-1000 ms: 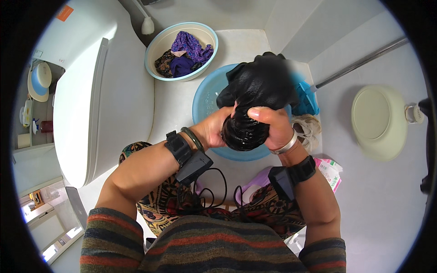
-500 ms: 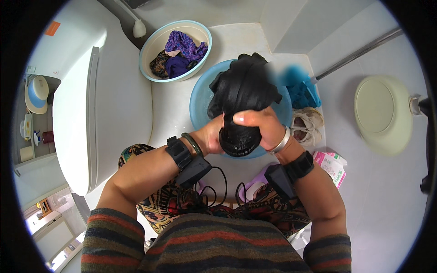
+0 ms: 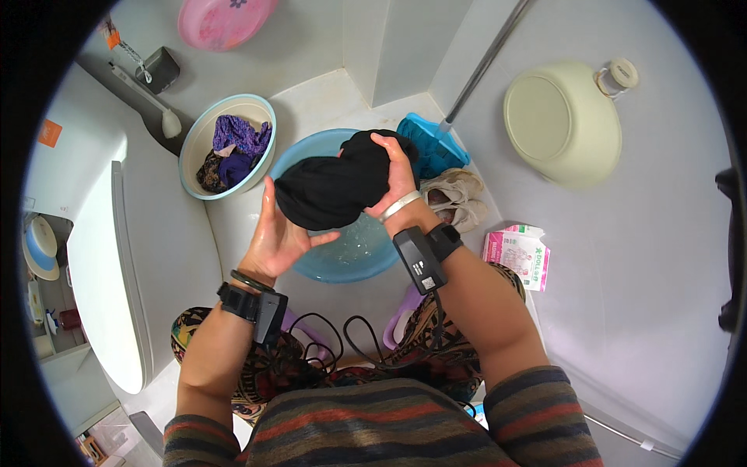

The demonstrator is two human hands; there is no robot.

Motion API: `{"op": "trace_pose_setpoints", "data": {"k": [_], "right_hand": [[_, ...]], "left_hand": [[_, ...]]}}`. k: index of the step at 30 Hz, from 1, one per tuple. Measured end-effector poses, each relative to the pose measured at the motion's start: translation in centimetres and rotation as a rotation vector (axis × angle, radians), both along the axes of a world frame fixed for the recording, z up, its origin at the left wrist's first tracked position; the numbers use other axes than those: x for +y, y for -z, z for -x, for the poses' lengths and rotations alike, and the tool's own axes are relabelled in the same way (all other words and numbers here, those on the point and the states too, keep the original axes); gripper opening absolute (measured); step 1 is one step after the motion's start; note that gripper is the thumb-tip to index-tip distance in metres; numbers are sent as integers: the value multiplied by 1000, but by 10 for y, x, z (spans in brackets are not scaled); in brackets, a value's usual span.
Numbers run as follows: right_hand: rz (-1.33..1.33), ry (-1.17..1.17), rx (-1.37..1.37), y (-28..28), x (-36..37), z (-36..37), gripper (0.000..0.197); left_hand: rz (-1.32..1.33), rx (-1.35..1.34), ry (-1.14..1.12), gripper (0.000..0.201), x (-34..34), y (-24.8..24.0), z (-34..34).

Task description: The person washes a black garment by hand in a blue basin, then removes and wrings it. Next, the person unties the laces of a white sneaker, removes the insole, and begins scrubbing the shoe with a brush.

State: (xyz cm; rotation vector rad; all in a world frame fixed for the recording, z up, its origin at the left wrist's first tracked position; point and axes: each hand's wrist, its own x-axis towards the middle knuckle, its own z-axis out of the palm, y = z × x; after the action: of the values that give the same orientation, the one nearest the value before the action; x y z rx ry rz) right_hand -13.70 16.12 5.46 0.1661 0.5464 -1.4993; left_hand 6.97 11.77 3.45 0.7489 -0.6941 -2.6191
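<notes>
Two bare hands with a wadded black cloth (image 3: 331,191), above a light blue basin (image 3: 331,268) with clear water in its bottom. The left hand (image 3: 282,243) is spread, its thumb raised beside the cloth's left end and a finger extended below it; firm contact cannot be told. The right hand (image 3: 395,183) grips the cloth's right portion, thumb along the near side; its other fingers are largely hidden. A dark bangle (image 3: 250,282) rings the left wrist, a pale bangle (image 3: 401,205) the right. Upper left: a cream basin (image 3: 189,159) with a pale blue rim, containing a purple patterned garment (image 3: 243,136) and darker cloths. Right of the water basin: a blue dustpan (image 3: 438,153) at the foot of a metal pole (image 3: 490,58), then a pair of pale shoes (image 3: 455,202) and, nearer the person, a pink-and-white packet (image 3: 517,257). Against the right wall: a pale green basin (image 3: 556,124). Lower centre: lilac slippers (image 3: 399,317) on the floor.
</notes>
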Motion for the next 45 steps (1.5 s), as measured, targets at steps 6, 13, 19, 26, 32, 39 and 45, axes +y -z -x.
{"op": "trace_pose_setpoints", "data": {"k": [6,13,19,26,32,39,45], "right_hand": [[321,99,24,-40,26,-10,36],[351,111,-434,-39,91,-39,38],[43,-240,7,-4,117,-23,39],[8,-209,1032,20,89,-41,86],[-82,-709,1416,24,72,-40,122],[156,-254,422,28,62,-16,62],[369,19,70,9,70,-9,39]], "left_hand": [[-419,196,83,91,73,56,38],[-170,922,-103,88,42,75,74],[-59,282,-247,58,-13,67,68],[279,-290,-9,40,-64,30,64],[1422,-996,343,86,-66,4,76],[640,-597,93,82,-59,-29,61],[263,-244,-229,41,-8,-3,31]]}}
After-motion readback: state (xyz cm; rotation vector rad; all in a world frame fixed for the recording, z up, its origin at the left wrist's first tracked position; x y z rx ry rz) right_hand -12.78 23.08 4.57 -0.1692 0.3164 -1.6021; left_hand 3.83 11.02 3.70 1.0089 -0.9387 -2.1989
